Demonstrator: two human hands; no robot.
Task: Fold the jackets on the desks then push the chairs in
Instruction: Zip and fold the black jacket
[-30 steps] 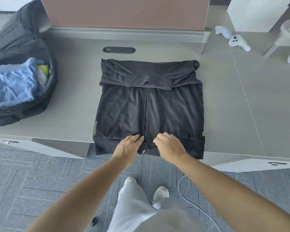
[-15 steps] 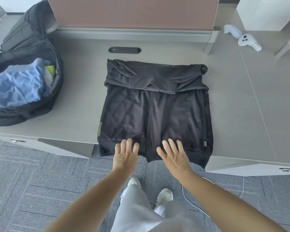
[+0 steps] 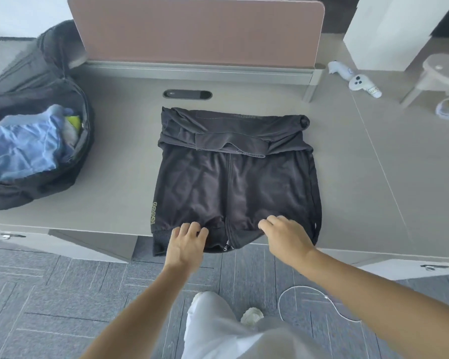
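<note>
Gripping black jacket [image 3: 233,187] hem at grey desk [image 3: 119,156] edge, left hand [image 3: 187,244] and right hand [image 3: 287,237] curled; carpet floor [image 3: 36,294] below.

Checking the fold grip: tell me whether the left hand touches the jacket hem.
Touching. The head view shows the left hand with fingers curled onto the jacket hem.

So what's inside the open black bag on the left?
The black bag holds crumpled blue fabric and something yellow-green; anything beneath is covered.
</note>
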